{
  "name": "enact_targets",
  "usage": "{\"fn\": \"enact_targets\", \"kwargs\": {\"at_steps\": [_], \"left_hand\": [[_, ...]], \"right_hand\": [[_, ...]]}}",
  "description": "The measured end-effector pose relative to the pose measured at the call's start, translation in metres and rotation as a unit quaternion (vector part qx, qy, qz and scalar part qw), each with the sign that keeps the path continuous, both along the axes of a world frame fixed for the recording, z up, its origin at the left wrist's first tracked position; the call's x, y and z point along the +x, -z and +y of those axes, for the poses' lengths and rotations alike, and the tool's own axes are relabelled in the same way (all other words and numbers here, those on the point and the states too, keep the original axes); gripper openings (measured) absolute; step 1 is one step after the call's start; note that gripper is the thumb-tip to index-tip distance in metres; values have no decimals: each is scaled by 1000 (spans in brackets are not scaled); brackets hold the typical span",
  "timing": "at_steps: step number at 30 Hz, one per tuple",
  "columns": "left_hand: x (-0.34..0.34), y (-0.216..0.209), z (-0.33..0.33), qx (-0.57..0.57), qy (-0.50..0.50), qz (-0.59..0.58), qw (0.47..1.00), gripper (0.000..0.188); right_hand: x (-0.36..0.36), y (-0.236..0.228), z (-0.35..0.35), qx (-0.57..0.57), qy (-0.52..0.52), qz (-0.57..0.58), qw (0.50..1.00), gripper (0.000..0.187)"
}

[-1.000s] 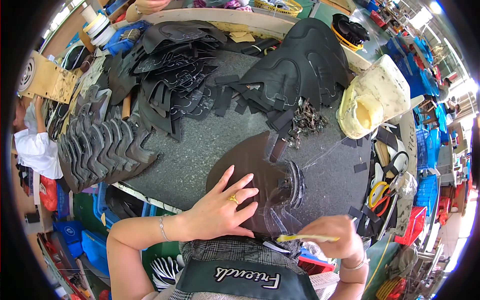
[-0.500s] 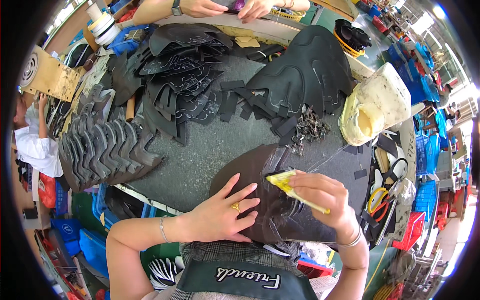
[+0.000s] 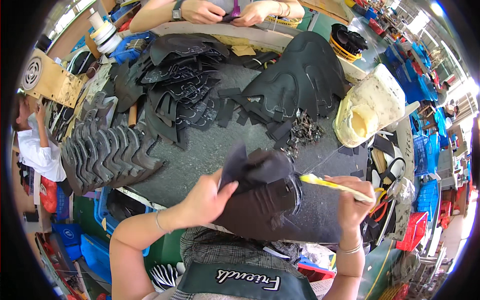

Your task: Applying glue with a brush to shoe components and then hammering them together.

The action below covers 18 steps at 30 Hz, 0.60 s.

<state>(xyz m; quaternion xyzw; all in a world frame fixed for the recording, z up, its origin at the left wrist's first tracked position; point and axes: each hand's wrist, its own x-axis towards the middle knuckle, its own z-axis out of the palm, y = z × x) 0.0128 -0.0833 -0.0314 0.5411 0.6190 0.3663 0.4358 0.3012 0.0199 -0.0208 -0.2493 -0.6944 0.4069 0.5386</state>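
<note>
My left hand (image 3: 204,200) pinches the edge of a dark sheet piece (image 3: 260,167), which is lifted and curled, slightly blurred by motion. Beneath it, at the near edge of the work table, lie more dark brown pieces (image 3: 255,207) with slits. To the right, my right hand (image 3: 356,197) grips a flat brush (image 3: 332,184) with a pale handle and yellow near its head. The brush's tip is beside the right edge of the pieces; whether it touches them I cannot tell.
A stained whitish jug (image 3: 382,100) with a cut opening stands at right. Dark cut pieces are piled at back left (image 3: 175,80) and back right (image 3: 300,75). Curved pieces (image 3: 107,155) stand in a row at left. Scissors (image 3: 381,205) lie right. Another person's hands (image 3: 230,12) work across the table.
My left hand, flat on the dark piece before, has closed on its edge and raised it. My right hand has moved right with the brush, off the piece's middle.
</note>
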Motion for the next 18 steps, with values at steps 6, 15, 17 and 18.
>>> {"fn": "enact_targets", "kwargs": {"at_steps": [6,15,17,18], "left_hand": [[-13,-14,4,-70,-23,-55,996,16],[-11,9,-31,137,-65,-56,987,21],[-24,-11,-48,238,-73,-67,966,29],[-39,-17,-57,304,-78,3,949,35]], "right_hand": [[-56,6,18,172,-108,-154,967,20],[-12,16,-16,28,55,-251,966,10],[-4,15,-20,12,98,-263,960,8],[-2,19,-21,4,105,-235,966,6]]}}
